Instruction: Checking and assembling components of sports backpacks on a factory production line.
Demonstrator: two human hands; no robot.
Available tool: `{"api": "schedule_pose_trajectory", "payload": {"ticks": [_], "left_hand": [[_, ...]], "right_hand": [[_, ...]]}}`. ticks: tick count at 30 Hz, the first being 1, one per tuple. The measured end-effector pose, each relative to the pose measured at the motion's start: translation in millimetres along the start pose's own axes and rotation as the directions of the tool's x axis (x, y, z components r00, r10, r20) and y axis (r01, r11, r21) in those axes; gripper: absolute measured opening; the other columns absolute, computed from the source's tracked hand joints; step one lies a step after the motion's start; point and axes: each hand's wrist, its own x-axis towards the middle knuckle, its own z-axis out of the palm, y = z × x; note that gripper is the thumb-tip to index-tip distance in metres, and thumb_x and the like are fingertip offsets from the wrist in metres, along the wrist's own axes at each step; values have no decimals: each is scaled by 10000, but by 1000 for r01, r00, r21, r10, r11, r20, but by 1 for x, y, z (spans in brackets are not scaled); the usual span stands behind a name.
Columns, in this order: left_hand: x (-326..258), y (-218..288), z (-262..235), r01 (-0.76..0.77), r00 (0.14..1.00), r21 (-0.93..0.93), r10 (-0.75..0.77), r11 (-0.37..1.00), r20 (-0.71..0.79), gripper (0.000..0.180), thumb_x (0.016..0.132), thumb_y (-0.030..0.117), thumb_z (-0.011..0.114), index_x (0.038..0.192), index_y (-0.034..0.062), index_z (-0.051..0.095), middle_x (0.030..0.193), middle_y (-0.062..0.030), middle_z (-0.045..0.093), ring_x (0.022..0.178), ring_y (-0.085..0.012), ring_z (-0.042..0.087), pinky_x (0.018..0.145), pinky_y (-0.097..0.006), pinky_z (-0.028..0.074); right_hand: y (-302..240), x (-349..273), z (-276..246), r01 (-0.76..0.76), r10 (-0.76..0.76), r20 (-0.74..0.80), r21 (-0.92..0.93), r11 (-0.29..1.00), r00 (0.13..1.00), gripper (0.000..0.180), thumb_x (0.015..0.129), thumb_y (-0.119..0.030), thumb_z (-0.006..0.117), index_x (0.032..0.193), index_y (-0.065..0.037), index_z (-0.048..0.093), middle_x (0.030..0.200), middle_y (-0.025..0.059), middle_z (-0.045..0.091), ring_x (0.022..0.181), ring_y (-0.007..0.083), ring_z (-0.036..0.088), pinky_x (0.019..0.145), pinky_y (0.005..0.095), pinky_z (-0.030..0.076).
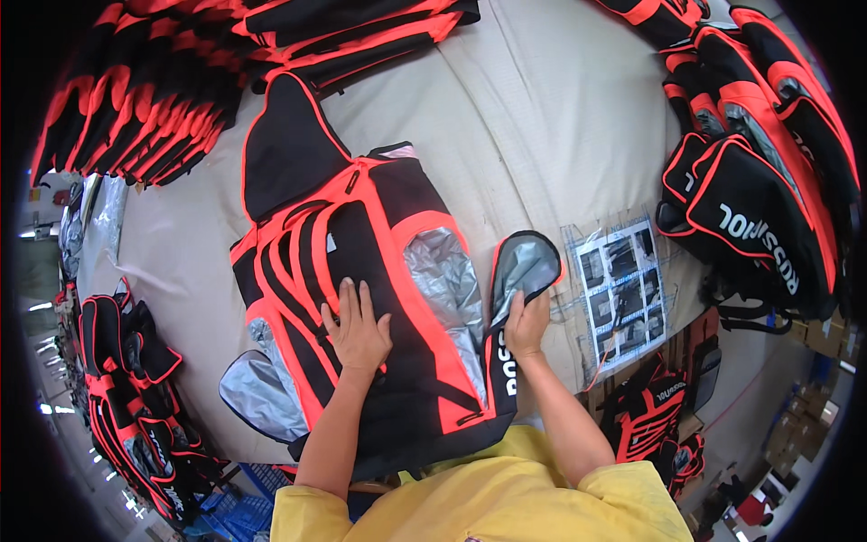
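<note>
Bag [402,312] lies on table [542,135], near yellow shirt [488,497]. Left hand [358,331] rests flat on it, fingers slightly spread. Right hand [526,325] pinches silver-lined flap [526,262] at bag's right between thumb and fingers.

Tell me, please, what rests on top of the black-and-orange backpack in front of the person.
The left hand rests on the backpack; the fabric beneath its palm is covered.

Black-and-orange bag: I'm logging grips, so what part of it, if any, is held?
The right hand holds the right silver-lined flap by its near edge; the left hand lies spread on the bag.
</note>
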Motion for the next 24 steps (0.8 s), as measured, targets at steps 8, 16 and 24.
{"api": "schedule_pose_trajectory", "payload": {"ticks": [8, 16, 24], "left_hand": [[4, 11, -3, -9, 1000, 12, 9, 1000, -2, 707, 979, 465, 539, 1551, 50, 499, 1659, -164, 427, 1584, -259, 327, 1283, -592, 19], [30, 74, -61, 204, 962, -269, -244, 941, -126, 520, 966, 316, 674, 1385, 18, 596, 1414, -137, 623, 1421, -322, 509, 1223, -722, 93], [61, 176, -91, 318, 938, -338, -242, 886, 250, 686, 920, 636, 702, 1128, -17, 686, 1557, -521, 226, 1504, -683, 190, 1011, -879, 310]], "right_hand": [[14, -6, -6, 24, -22, 41, -60, 998, 999, 432, 1003, -190, 573, 1296, 126, 543, 1270, 348, 543, 1177, 555, 501, 1023, 613, 375], [22, -12, -14, 65, -42, 206, -108, 992, 978, 475, 1016, -185, 559, 1326, 173, 513, 1332, 388, 512, 1217, 578, 467, 1056, 629, 342], [9, 11, -35, -1, -40, 195, 206, 979, 980, 305, 1044, -148, 531, 1275, 34, 609, 1207, 247, 613, 1107, 421, 573, 999, 520, 413]]}}
